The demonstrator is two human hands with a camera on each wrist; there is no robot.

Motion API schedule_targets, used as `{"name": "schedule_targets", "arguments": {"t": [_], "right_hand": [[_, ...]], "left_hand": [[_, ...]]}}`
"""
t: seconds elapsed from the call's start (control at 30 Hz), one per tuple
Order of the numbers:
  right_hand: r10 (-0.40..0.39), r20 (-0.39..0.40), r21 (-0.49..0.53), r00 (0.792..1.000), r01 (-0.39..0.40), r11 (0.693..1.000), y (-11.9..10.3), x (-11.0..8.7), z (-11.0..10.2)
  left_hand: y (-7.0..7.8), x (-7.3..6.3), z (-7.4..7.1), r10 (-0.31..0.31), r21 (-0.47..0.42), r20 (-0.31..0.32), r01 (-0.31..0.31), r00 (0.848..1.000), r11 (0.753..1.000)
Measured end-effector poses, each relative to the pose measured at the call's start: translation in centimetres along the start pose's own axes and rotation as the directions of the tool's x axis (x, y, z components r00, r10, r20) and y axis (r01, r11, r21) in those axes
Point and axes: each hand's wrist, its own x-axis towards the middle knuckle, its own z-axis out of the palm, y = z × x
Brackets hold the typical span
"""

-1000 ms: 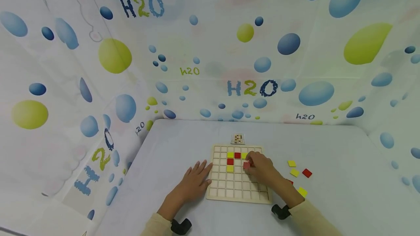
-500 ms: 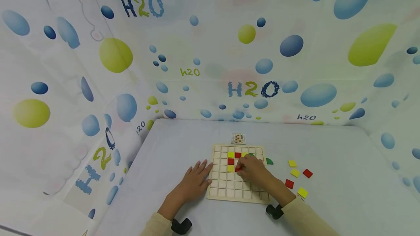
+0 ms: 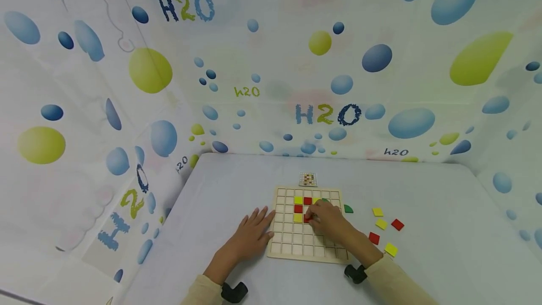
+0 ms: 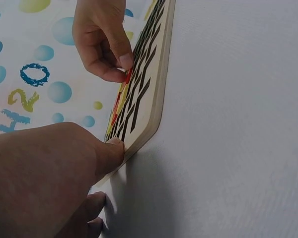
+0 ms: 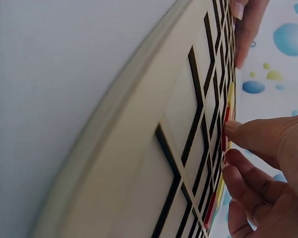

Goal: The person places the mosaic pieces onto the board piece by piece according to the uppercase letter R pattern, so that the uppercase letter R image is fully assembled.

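Note:
A square wooden grid board [image 3: 292, 250] lies on the table. My right hand [image 3: 328, 219] is over its middle, thumb and fingertips at a red square tile [image 3: 306, 219] beside a yellow tile [image 3: 298, 218]. In the right wrist view, the thumb presses on that red tile [image 5: 225, 130] with the curled fingers close beside it. Other red [image 3: 298, 209] and yellow tiles [image 3: 298, 200] sit in cells above, and a green piece [image 3: 325, 199] shows partly behind the hand. My left hand [image 3: 251, 235] lies flat with spread fingers, its thumb [image 4: 111, 151] touching the board's left edge.
A small printed pattern card [image 3: 308, 179] lies behind the board. A green quarter-round piece [image 3: 348, 208] rests just right of it. Farther right are scattered loose yellow tiles [image 3: 381, 223] and red tiles [image 3: 397, 224]. A patterned cloth [image 3: 271, 60] hangs behind the table.
My right hand has moved left across the board with the red tile, down to the cell beside the lower yellow tile. The green pieces have come into view. The left hand stays put.

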Motion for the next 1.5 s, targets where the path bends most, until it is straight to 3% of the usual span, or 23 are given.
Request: {"name": "schedule_targets", "arguments": {"t": [0.27,0.43,0.67,0.77,0.87,1.07,1.27,1.5], "right_hand": [[0.166,-0.034,0.087,0.986,-0.162,0.983,2.8,-1.6,-2.3],[0.25,-0.102,0.025,0.963,-0.249,0.968,6.1,-3.0,-4.6],[0.439,-0.12,-0.133,0.89,-0.453,0.882,9.9,-4.6,-6.7],[0.466,-0.111,-0.192,0.878,-0.479,0.856,10.8,-4.9,-7.1],[0.443,-0.088,-0.206,0.892,-0.451,0.868,11.4,-5.0,-7.1],[0.334,-0.048,-0.1,0.941,-0.337,0.936,11.6,-4.5,-6.6],[0.329,-0.034,0.013,0.944,-0.329,0.944,12.0,-4.3,-5.6],[0.308,-0.022,0.05,0.951,-0.307,0.95,12.0,-4.0,-4.8]], "left_hand": [[0.1,-0.1,0.1,0.002,0.006,0.005,-0.002,1.0,1.0],[0.1,-0.2,0.1,0.0,0.015,0.006,0.0,1.0,1.0],[0.1,-0.2,0.0,0.004,0.015,0.005,-0.004,1.0,1.0],[0.0,-0.2,0.0,0.005,0.023,0.004,-0.005,1.0,1.0],[0.0,-0.2,0.0,0.009,0.027,0.004,-0.009,1.0,1.0],[0.0,-0.1,0.1,0.009,0.028,0.0,-0.009,1.0,1.0],[-0.1,0.0,0.3,0.006,0.026,0.001,-0.006,1.0,1.0],[-0.1,0.1,0.3,-0.002,0.025,0.005,0.002,1.0,1.0]]}}
